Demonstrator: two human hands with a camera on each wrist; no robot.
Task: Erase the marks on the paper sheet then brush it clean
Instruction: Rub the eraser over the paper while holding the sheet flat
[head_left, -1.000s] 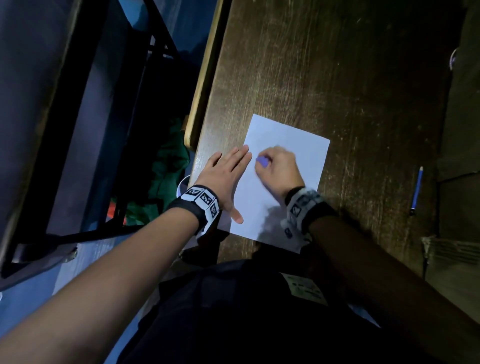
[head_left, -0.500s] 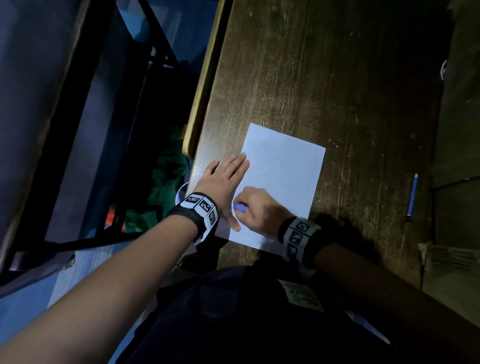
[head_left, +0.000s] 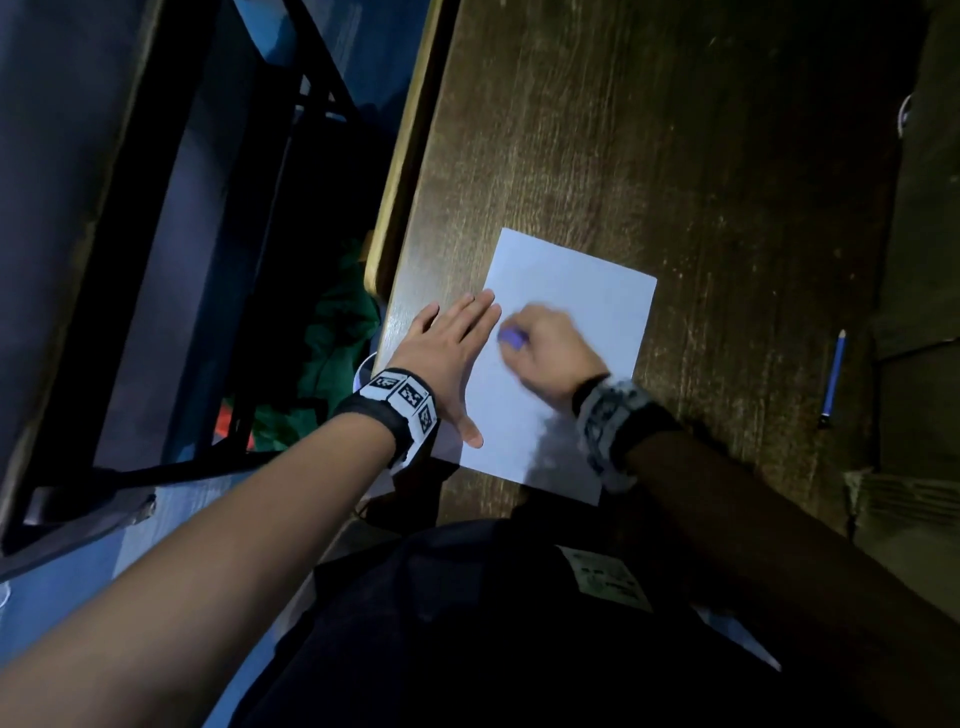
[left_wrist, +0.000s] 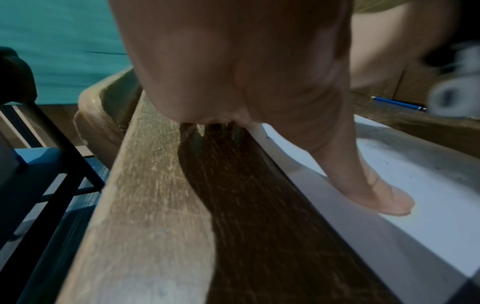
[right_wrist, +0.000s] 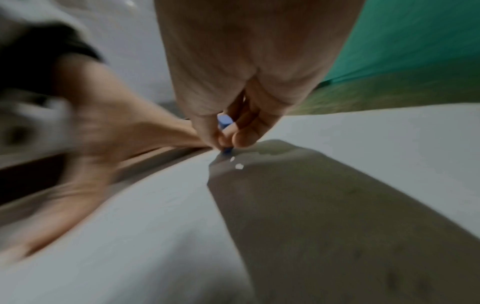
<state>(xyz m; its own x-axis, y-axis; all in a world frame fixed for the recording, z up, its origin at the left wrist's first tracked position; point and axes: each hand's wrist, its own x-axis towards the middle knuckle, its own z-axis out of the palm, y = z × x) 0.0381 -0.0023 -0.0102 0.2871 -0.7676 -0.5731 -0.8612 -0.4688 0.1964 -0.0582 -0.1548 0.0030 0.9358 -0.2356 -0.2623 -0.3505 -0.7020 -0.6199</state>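
A white paper sheet (head_left: 576, 291) lies on the dark wooden table (head_left: 649, 130), near its left edge. My left hand (head_left: 447, 353) lies flat with straight fingers on the sheet's left edge, thumb (left_wrist: 384, 197) pressed onto the paper (left_wrist: 415, 205). My right hand (head_left: 545, 348) pinches a small blue eraser (head_left: 513, 338) and holds its tip against the sheet, just right of the left fingers. In the right wrist view the eraser (right_wrist: 224, 121) shows between the fingertips, touching the paper (right_wrist: 130, 226), with a few white crumbs beside it. The right hand is motion-blurred.
A blue pencil (head_left: 832, 374) lies on the table to the right of the sheet. The table's left edge (head_left: 410, 156) runs close to my left hand; beyond it are a black chair frame (head_left: 291, 156) and green cloth (head_left: 337, 343).
The right hand with the eraser went from mid-sheet down to the near left corner, then back up to mid-sheet. The left hand stayed flat on the paper's edge.
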